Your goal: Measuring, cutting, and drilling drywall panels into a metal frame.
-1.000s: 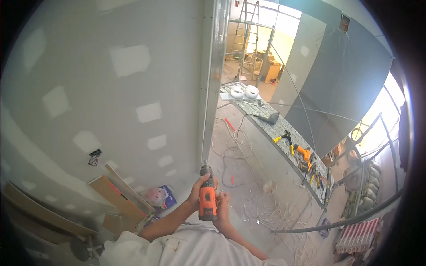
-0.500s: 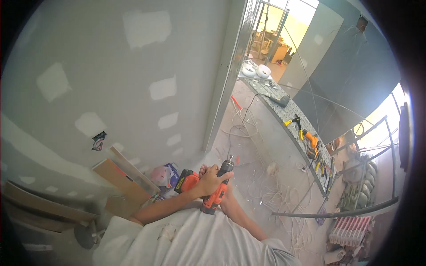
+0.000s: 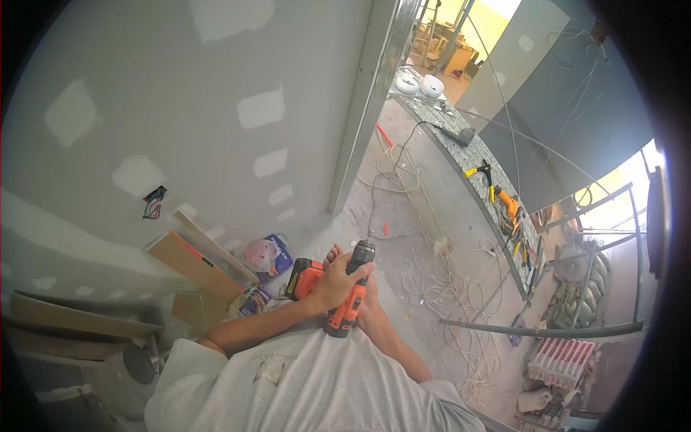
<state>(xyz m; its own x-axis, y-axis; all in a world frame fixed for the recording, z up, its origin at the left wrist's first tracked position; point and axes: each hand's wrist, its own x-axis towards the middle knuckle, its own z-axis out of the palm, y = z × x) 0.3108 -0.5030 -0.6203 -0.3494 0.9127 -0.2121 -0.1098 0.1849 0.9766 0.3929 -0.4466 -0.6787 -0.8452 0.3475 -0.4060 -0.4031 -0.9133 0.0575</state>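
An orange and black cordless drill (image 3: 348, 308) is held close in front of my grey shirt, its chuck pointing away from me and a thin bit at the tip. My left hand (image 3: 334, 284) lies over its middle, closed, with the thumb toward the chuck. From the other side my right hand (image 3: 371, 297) grips the drill. Much of this hand is hidden behind the tool, though fingertips show past the left hand. The battery (image 3: 305, 278) sticks out to the left.
A plank platform (image 3: 461, 153) at right carries a corded tool, an orange drill, hand tools and white bowls. Tangled cables (image 3: 450, 288) lie on the floor. A patched wall (image 3: 302, 86) stands left, with wires (image 3: 153, 204) hanging from it and boards (image 3: 194, 270) below. A metal frame (image 3: 547, 332) curves at right.
The view has shifted slightly, so the wall and platform sit a little differently. Both hands keep hold of the drill in nearly the same pose.
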